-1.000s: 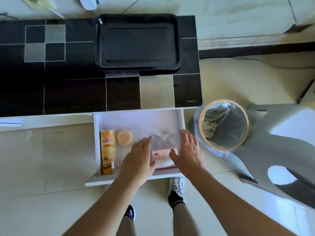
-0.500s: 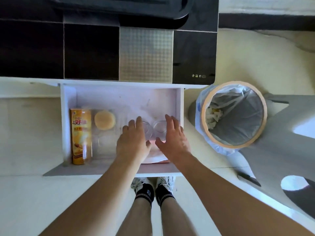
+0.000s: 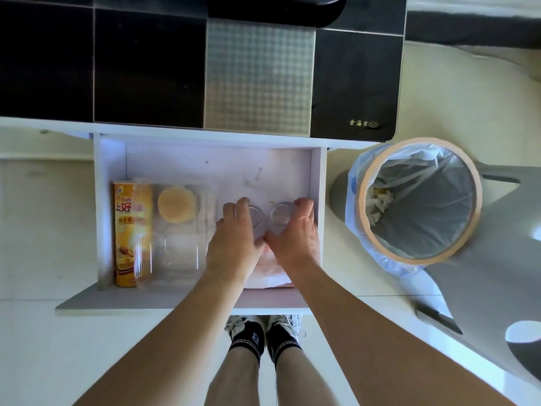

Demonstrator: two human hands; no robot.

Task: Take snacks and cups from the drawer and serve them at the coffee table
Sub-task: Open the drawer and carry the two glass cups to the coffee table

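Cups: left cup (image 3: pixel 257 219) in left grip (image 3: pixel 234 241), right cup (image 3: pixel 279 216) in right grip (image 3: pixel 295 230).

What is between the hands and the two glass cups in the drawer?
Nothing visible: the left hand already grips the left cup and the right hand grips the right cup.
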